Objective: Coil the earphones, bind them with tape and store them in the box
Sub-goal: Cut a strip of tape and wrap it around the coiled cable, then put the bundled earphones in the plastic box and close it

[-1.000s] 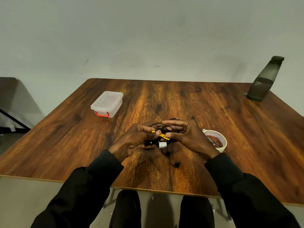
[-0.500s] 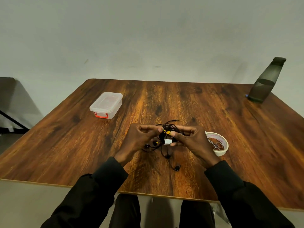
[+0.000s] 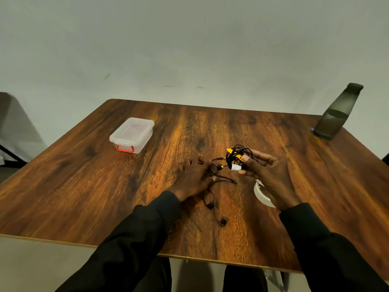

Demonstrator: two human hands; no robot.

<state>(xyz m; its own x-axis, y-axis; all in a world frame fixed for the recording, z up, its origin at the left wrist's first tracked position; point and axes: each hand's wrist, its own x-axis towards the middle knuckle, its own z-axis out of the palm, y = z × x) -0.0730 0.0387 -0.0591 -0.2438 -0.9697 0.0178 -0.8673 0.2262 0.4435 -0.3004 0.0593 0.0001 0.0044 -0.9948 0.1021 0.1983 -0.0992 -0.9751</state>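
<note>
While the right hand pinched the coiled earphones right of centre, the left hand lay flat, fingers released, likely pinning loose cable to the bench for tension.

No legible text, label, brand or number anywhere — box, tape roll unmarked.

Partly hidden: tape roll under the right hand; left of the roll, motion-blurred left hand covers part of the earphones
</note>
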